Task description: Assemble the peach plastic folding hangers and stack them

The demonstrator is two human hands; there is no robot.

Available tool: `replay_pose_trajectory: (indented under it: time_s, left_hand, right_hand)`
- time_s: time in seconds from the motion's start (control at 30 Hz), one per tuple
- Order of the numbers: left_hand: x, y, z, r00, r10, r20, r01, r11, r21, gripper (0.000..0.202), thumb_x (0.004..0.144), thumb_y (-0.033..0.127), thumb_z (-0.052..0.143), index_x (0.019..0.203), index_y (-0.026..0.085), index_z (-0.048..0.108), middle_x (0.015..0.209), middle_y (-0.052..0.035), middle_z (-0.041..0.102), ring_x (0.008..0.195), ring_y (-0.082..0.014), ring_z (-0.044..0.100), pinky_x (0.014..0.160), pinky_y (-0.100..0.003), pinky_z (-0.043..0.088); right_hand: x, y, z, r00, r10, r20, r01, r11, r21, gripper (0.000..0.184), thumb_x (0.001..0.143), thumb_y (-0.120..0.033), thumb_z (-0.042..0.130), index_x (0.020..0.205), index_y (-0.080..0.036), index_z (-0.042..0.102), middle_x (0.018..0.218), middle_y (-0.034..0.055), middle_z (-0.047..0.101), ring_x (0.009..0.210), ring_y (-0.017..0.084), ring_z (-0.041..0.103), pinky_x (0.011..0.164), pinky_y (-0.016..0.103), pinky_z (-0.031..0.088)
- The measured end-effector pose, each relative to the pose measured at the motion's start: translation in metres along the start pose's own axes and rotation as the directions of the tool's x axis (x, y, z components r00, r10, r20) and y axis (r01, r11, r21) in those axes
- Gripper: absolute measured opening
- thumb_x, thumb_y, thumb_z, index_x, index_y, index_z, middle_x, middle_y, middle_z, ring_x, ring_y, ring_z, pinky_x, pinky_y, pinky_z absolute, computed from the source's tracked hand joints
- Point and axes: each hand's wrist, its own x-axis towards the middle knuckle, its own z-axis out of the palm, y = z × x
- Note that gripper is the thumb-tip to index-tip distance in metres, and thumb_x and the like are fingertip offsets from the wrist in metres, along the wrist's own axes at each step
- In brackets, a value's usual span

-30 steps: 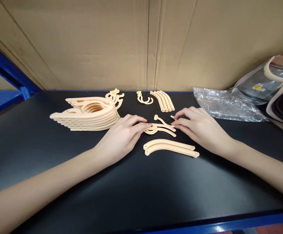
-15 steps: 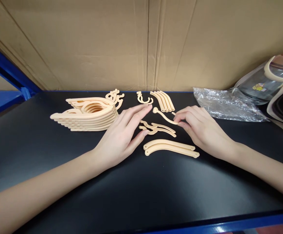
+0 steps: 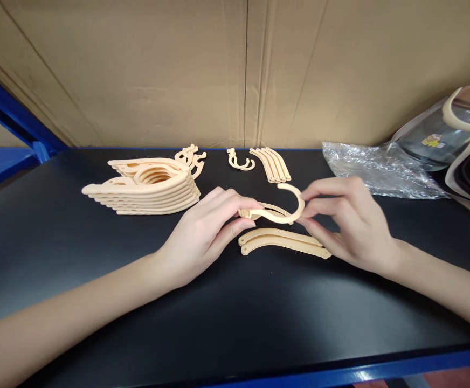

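Between my hands is a cream plastic hanger hook (image 3: 276,217), its curve opening toward the back. My left hand (image 3: 205,231) pinches the knobbed base between thumb and fingers. On the other side, my right hand (image 3: 350,223) grips the outer bend with its fingertips. Just behind the hook, thin curved cream pieces lie partly hidden by it and my left fingers. Two curved hanger arms (image 3: 285,242), with holes at their ends, lie side by side on the black tabletop below the hook.
A stack of cream hanger pieces (image 3: 154,188) stands at left, with loose hooks (image 3: 188,156) behind it. More hooks (image 3: 241,161) and several curved arms (image 3: 273,166) lie at the back. Clear plastic wrap (image 3: 368,167) and a transparent bag (image 3: 433,140) sit at right. Cardboard (image 3: 158,70) rises behind.
The hook in my right hand has moved toward me and turned so its curve shows. My left hand has gone from spread fingers to pinching its base.
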Motion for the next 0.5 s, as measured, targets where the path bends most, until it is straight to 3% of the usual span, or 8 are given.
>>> replay_pose_trajectory:
  time_s: [0.07,0.17,0.23,0.3,0.4,0.5]
  left_hand:
    - [-0.001,0.008,-0.001,0.994,-0.111,-0.025,0.109,0.992,-0.061,0.018,0.098,0.021,0.051,0.112,0.015,0.06,0.091,-0.0005,0.064,0.081,-0.0118,0.056,0.075,-0.022,0.045]
    - [-0.002,0.017,-0.003,0.976,-0.219,-0.021,0.215,0.969,-0.124,0.015,0.098,0.024,0.053,0.109,0.019,0.062,0.089,0.002,0.064,0.078,-0.0091,0.057,0.072,-0.019,0.045]
    - [-0.003,0.02,-0.003,0.984,-0.179,-0.011,0.176,0.976,-0.13,0.012,0.096,0.025,0.056,0.104,0.019,0.062,0.087,0.0032,0.064,0.076,-0.0088,0.056,0.07,-0.018,0.044]
    - [-0.003,0.021,-0.003,0.995,-0.099,-0.024,0.096,0.99,-0.107,0.009,0.094,0.025,0.059,0.098,0.018,0.061,0.082,0.0039,0.062,0.075,-0.0093,0.055,0.069,-0.019,0.044]
    - [-0.002,0.017,-0.001,0.998,-0.024,-0.053,0.02,0.998,-0.061,0.01,0.093,0.026,0.06,0.096,0.017,0.059,0.079,0.0031,0.061,0.073,-0.0101,0.055,0.065,-0.019,0.043]
    - [-0.003,0.012,0.001,0.996,0.034,-0.081,-0.035,0.999,-0.012,0.012,0.094,0.028,0.059,0.094,0.016,0.058,0.081,0.001,0.063,0.071,-0.0111,0.056,0.064,-0.021,0.044]
  right_hand:
    - [-0.002,-0.003,-0.001,0.996,0.016,-0.083,-0.011,0.998,0.059,0.019,0.083,-0.01,0.068,0.09,-0.022,0.056,0.088,0.0048,0.067,0.078,0.019,0.061,0.066,0.033,0.046]
    - [-0.003,-0.011,-0.002,1.0,0.013,0.021,-0.018,0.967,0.255,0.033,0.084,-0.013,0.068,0.114,-0.021,0.054,0.091,0.0036,0.069,0.072,0.016,0.059,0.064,0.032,0.047]
    - [-0.002,-0.016,-0.001,0.984,0.005,0.179,-0.077,0.915,0.395,0.05,0.089,-0.017,0.064,0.134,-0.017,0.044,0.109,0.0077,0.068,0.086,0.017,0.062,0.076,0.033,0.051]
    - [0.0,-0.019,-0.001,0.956,-0.003,0.293,-0.144,0.867,0.477,0.056,0.091,-0.02,0.061,0.142,-0.016,0.038,0.125,0.0104,0.062,0.107,0.018,0.059,0.091,0.033,0.05]
    - [0.001,-0.021,-0.002,0.933,0.011,0.36,-0.226,0.797,0.561,0.057,0.092,-0.021,0.06,0.145,-0.02,0.037,0.136,0.0085,0.054,0.121,0.017,0.052,0.102,0.031,0.046]
    - [-0.001,-0.022,-0.003,0.907,0.069,0.415,-0.35,0.672,0.652,0.061,0.092,-0.022,0.06,0.148,-0.026,0.034,0.142,0.0056,0.049,0.126,0.016,0.05,0.106,0.03,0.044]
